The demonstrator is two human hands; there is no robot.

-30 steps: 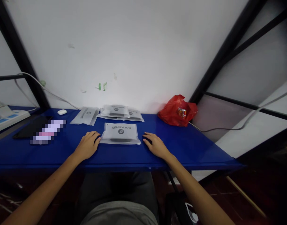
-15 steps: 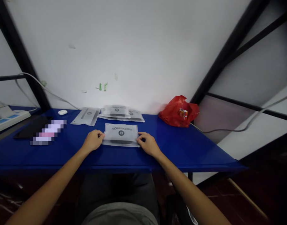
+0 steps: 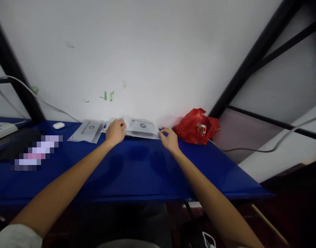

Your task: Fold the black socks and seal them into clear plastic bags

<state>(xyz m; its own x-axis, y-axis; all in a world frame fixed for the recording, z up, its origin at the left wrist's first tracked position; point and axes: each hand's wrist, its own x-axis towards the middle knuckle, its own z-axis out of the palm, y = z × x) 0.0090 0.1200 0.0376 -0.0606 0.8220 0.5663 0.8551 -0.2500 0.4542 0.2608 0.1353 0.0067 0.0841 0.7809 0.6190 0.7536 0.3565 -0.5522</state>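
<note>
Frosted pouch (image 3: 144, 127) spans both hands over far side of tabletop (image 3: 137, 168), near wall (image 3: 158, 62). Left hand (image 3: 116, 131) pinches left edge, right hand (image 3: 169, 137) right edge, fingers narrow on film. Looks light, limp, slick; opposite edges seem best hold against sagging. Red bag (image 3: 194, 127) beyond right hand.

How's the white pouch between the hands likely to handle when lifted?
The white pouch will probably flex, since it looks made of thin plastic film. It may be light: the left hand and right hand seem to pinch only its ends. Its smooth-looking surface might slip if pushed.
</note>
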